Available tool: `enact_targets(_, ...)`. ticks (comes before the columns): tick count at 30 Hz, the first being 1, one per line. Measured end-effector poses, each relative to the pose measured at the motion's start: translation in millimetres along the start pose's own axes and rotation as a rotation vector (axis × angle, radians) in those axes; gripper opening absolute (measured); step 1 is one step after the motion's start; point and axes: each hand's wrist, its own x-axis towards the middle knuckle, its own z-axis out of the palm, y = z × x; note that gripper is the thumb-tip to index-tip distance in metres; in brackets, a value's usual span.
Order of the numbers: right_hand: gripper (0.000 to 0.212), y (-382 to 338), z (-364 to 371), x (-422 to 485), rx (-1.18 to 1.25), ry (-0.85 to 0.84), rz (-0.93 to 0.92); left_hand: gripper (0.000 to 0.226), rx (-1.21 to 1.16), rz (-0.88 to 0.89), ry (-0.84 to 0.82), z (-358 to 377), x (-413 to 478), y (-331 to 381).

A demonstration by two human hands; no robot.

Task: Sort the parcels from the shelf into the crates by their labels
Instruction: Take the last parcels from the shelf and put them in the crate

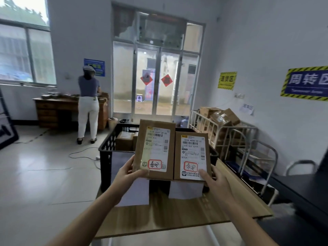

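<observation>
I hold two brown cardboard parcels side by side above the black crates. My left hand (126, 172) grips the bottom left corner of the left parcel (171, 148). The bottom right corner of the right parcel (178, 157) is gripped by my right hand (215, 182). Both carry white shipping labels with a red-framed handwritten mark near the bottom. The left black crate (106, 151) has several cardboard boxes inside. Only the rim of the right black crate (213, 152) shows behind the parcels. White paper sheets hang on the crates' fronts.
The crates stand on a wooden table (177, 219). A white metal cart (223, 128) with cardboard boxes stands at the right. A person (88, 103) stands at a wooden desk (53, 110) at the far left. A cable (83, 155) lies on the tiled floor.
</observation>
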Motion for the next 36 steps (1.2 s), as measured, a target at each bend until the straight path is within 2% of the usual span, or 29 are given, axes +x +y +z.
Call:
enact_targets(4, 0.016, 2, 30, 35, 0.006, -0.066, -0.016, 0.046, 0.007, -0.012, 0.069, -26, 17, -3)
enact_targets(12, 0.026, 13, 79, 117, 0.081, -0.171, -0.031, 0.061, -0.010, -0.040, 0.160, -64, 87, -14)
enact_targets(17, 0.033, 23, 96, 179, 0.078, -0.205, -0.042, 0.060, 0.025, -0.038, 0.207, -77, 139, -21)
enact_targets(21, 0.030, 32, 115, 218, 0.068, -0.208, -0.052, 0.058, 0.038, -0.040, 0.246, -89, 169, -29)
enact_targets(31, 0.037, 53, 161, 265, 0.120, -0.307, -0.001, 0.055, 0.047, -0.093, 0.324, -120, 207, -48)
enact_targets(34, 0.044, 60, 174, 278, 0.129, -0.319, 0.026, 0.050, 0.067, -0.098, 0.307, -130, 219, -53)
enact_targets(36, 0.041, 64, 183, 286, 0.125, -0.311, 0.028, 0.051, 0.069, -0.106, 0.296, -138, 228, -56)
